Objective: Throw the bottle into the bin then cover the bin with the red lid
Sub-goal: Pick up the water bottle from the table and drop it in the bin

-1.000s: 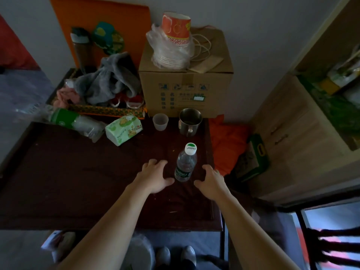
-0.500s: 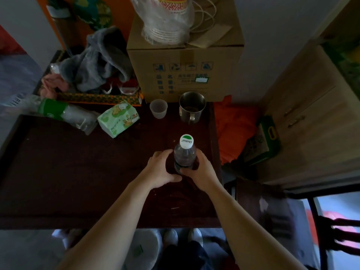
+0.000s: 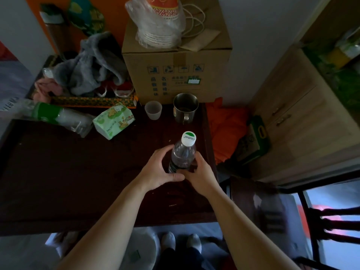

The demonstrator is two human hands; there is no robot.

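I have my left hand (image 3: 158,170) and right hand (image 3: 200,173) wrapped around the upright bottle (image 3: 182,154) on the table (image 3: 78,172); next I lift it binward, bin unseen.

The white and green cap of the bottle (image 3: 183,152) carries the word "Cestbon". The green tissue pack (image 3: 114,121) has lettering along its edge, too small to read. The cardboard box (image 3: 177,71) shows handling pictograms and printed characters, not legible.
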